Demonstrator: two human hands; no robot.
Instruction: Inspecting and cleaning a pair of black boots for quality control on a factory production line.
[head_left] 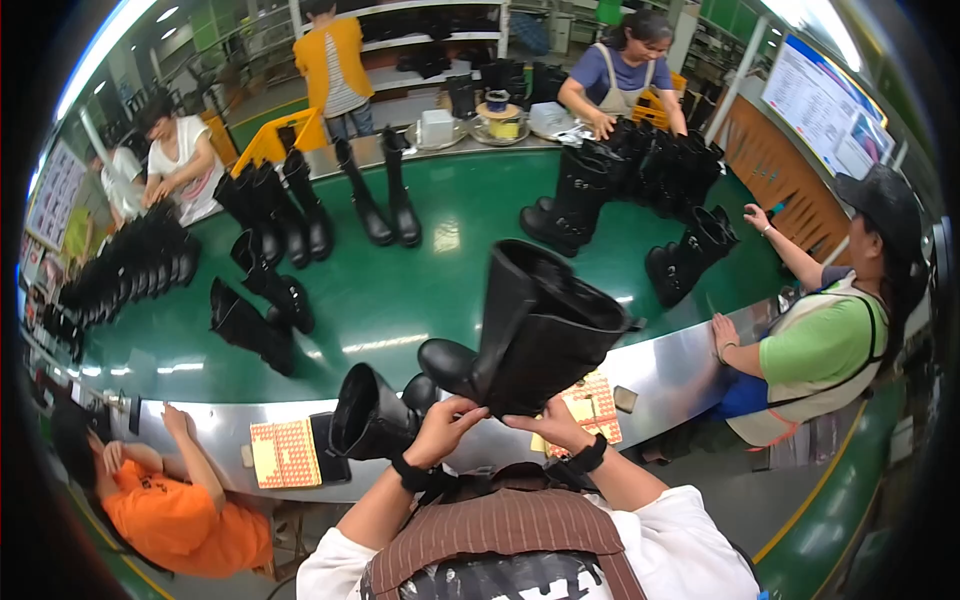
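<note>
Over bench (672, 372), L hand (449, 427) + R hand (560, 428) on blk boot (535, 340)

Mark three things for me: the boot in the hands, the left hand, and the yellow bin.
Held boot (525, 345): head view, outer side of the shaft.
Left hand (449, 428): head view, back of the hand.
Yellow bin (262, 141): head view, side wall.

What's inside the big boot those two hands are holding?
The boot is open on top, showing a dark inside. Down in the foot, its sides block the view, so I can't tell whether anything's there.
</note>
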